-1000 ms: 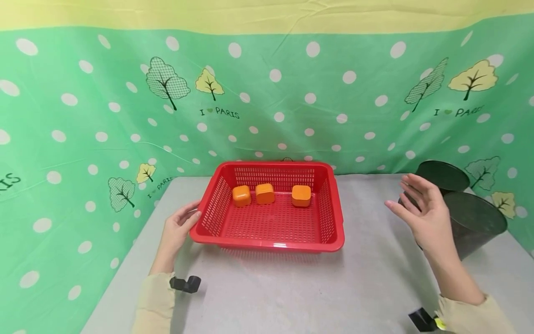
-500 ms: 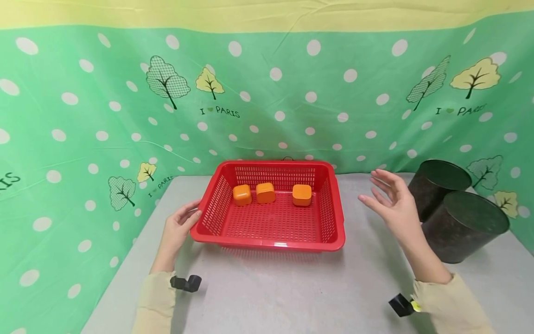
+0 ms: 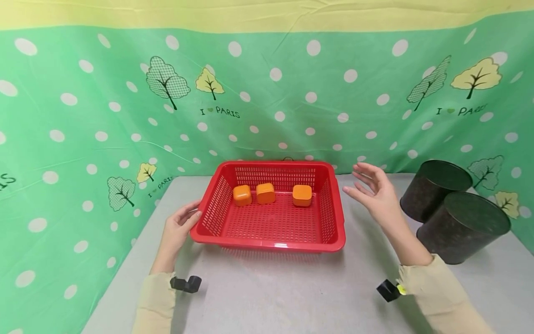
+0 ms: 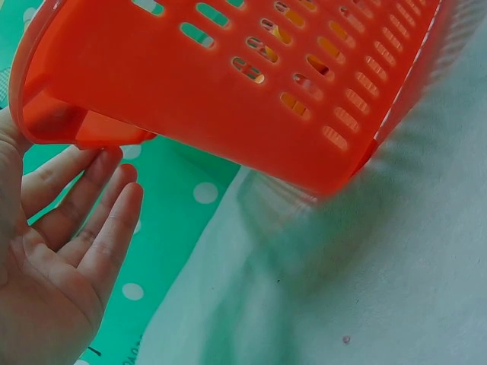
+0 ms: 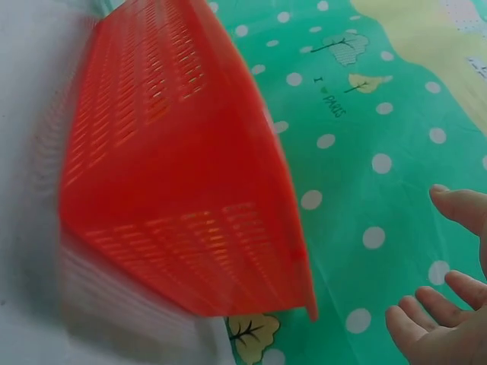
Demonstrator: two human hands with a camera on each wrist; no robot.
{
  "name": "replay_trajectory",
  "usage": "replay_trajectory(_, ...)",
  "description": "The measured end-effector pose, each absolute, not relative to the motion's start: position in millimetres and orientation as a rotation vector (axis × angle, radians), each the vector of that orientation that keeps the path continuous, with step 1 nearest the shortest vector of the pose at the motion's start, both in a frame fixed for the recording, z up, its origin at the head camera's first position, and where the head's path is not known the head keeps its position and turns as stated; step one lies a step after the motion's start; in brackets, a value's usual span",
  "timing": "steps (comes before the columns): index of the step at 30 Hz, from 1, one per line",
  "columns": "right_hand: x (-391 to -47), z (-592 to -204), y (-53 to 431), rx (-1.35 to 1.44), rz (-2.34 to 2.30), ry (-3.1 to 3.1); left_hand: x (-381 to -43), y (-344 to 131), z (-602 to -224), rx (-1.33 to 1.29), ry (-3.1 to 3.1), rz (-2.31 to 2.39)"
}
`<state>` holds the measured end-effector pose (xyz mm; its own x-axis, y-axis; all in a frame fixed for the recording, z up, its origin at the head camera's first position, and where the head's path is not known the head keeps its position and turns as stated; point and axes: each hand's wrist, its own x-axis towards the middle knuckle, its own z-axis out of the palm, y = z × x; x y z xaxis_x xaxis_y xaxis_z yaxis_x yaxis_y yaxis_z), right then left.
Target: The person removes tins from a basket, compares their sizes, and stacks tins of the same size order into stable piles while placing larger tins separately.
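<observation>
A red plastic basket (image 3: pixel 267 244) with slotted walls stands at the middle of the table. Inside it, toward the back, sit three rounded orange blocks: one block (image 3: pixel 242 195) on the left, a second block (image 3: pixel 265 194) close beside it, and a third block (image 3: pixel 302 195) farther right. My left hand (image 3: pixel 173 236) holds the basket's left rim, thumb on top and fingers beneath; the left wrist view shows the fingers (image 4: pixel 114 228) under the rim. Off the basket's right side, my right hand (image 3: pixel 377 197) hovers with fingers spread and nothing in it.
Two dark round bins stand on the right: a rear bin (image 3: pixel 434 190) and a front bin (image 3: pixel 463 227), the front one overlapping the other in the head view. A green dotted cloth (image 3: pixel 292 116) hangs behind the grey table (image 3: pixel 267 297) and along its left side.
My right hand has moved left, from in front of the dark bins to just beside the basket's right rim. My left hand, the basket and the blocks have stayed in place.
</observation>
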<state>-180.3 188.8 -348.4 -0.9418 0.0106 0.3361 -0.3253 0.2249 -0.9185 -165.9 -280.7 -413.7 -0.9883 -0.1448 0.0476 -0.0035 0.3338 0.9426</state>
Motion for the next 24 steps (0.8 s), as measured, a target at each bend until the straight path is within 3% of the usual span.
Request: replay_trajectory(24, -248.9, -325.1, 126.7, 0.349, 2.029, -1.999, -166.7, -281.3, -414.5, 0.144, -2.464, -1.735)
